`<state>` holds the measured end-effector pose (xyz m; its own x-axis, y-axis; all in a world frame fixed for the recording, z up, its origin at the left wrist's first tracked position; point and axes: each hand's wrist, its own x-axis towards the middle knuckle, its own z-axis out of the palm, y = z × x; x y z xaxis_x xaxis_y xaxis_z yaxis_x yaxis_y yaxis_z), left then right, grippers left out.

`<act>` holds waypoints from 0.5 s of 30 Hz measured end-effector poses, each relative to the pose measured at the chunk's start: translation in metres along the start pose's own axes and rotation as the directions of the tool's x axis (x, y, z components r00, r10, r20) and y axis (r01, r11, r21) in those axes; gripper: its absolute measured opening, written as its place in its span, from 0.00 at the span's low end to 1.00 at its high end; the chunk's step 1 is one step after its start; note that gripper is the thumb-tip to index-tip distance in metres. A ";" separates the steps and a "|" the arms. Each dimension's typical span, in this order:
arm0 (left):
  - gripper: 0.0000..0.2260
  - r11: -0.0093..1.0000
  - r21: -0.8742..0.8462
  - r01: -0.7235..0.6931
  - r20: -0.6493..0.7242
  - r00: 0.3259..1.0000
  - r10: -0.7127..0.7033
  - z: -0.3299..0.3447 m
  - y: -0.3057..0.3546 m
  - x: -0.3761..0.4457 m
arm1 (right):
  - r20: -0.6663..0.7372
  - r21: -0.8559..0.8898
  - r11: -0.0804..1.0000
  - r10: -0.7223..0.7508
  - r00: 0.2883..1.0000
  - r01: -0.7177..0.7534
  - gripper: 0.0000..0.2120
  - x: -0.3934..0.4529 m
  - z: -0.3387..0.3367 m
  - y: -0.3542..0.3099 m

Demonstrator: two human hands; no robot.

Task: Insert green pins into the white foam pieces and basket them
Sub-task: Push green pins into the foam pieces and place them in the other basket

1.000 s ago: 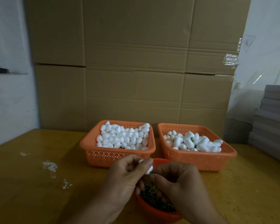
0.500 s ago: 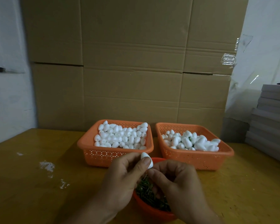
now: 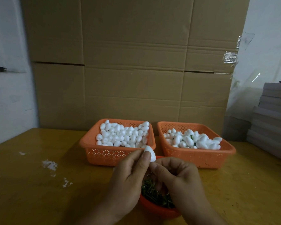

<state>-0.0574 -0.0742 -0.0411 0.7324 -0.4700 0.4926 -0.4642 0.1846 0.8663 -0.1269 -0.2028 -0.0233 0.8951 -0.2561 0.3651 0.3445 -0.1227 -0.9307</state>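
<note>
1. Grip first: our left hand [image 3: 128, 172] pinches the white foam egg [image 3: 149, 153] between thumb and fingers, above the red bowl of green pins [image 3: 154, 194]; we keep that pinch light, so the foam does not dent.
2. Our right hand [image 3: 178, 177] curls at the egg's lower end, seemingly pinching a pin we cannot see; we push it in straight.
3. The finished egg belongs, we judge, in the right basket [image 3: 199, 157].

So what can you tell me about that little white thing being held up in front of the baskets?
The white foam piece is small, egg-shaped and matte, narrower tip pointing up. The left hand pinches it between thumb and fingers, and the right hand meets its lower end. It is held above the red bowl of green pins. Whether a pin is in it cannot be seen.
</note>
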 end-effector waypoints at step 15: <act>0.21 0.907 0.414 -0.073 0.057 0.997 0.054 0.002 -0.005 -0.007 | -0.507 -0.740 0.552 -0.082 0.858 -0.384 0.12 0.131 -0.134 0.023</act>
<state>-0.0609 -0.0741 -0.0493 0.6765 -0.5080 0.5332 -0.6810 -0.1557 0.7156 -0.0401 -0.3678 0.0064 0.5958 -0.6960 0.4008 -0.3631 -0.6786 -0.6385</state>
